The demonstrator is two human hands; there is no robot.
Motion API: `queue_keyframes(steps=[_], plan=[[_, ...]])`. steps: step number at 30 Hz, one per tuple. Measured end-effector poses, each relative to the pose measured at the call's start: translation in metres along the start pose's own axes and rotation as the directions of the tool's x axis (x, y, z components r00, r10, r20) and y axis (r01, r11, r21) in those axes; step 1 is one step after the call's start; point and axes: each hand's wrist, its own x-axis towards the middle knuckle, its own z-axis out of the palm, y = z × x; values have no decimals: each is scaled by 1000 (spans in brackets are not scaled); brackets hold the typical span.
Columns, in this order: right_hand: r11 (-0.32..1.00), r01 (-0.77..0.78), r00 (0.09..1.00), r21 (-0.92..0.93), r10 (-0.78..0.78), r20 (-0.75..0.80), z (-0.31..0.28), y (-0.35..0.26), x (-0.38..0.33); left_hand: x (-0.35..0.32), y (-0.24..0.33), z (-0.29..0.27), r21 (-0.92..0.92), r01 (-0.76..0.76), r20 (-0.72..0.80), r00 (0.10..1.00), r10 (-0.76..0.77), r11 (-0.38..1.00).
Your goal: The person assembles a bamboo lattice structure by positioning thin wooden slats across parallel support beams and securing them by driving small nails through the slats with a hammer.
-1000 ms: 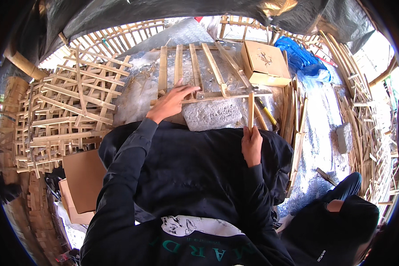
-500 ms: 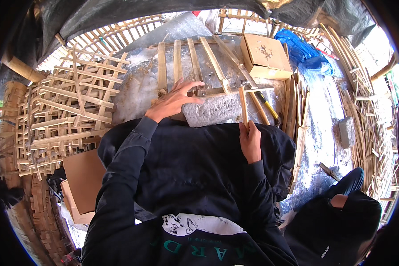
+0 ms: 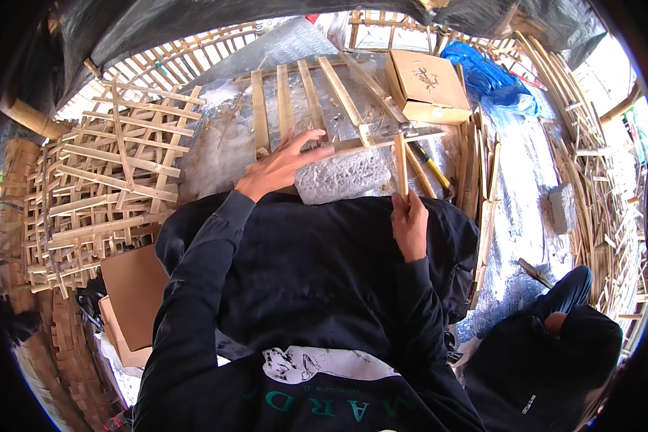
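Observation:
My left hand (image 3: 284, 167) hovers over the left end of a rough grey block (image 3: 343, 176), thumb and fingers apart, with nothing visible in its grip. My right hand (image 3: 410, 227) is closed round the lower end of a short bamboo slat (image 3: 401, 167), which points away from me. Beyond the block, several long bamboo slats (image 3: 283, 104) lie side by side. A crosswise strip (image 3: 425, 136) runs along their near ends, partly behind my left hand. Close to my right hand lies a hammer with a yellow and black handle (image 3: 434, 173).
Woven bamboo lattice panels (image 3: 122, 162) are stacked at left, above an open cardboard box (image 3: 133, 295). A closed carton (image 3: 426, 86) and blue plastic (image 3: 493, 79) stand at the back right. More bamboo strips (image 3: 590, 165) line the right side. Another person (image 3: 547, 367) sits at lower right.
The right hand and its slat have shifted slightly to the right, and the slat stands straighter. My left hand stays over the block with fingers still apart.

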Motion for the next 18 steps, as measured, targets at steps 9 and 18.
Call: queue_keyframes(steps=[9,18], plan=[[870,-12,922,-494,-182,-342,-72,-2,41,1,10,12,25,-14,12,1000,13,1000],[648,-218,935,-730,-75,-345,-91,76,134,2,39,-28,-146,80,63,995,-72,986]])
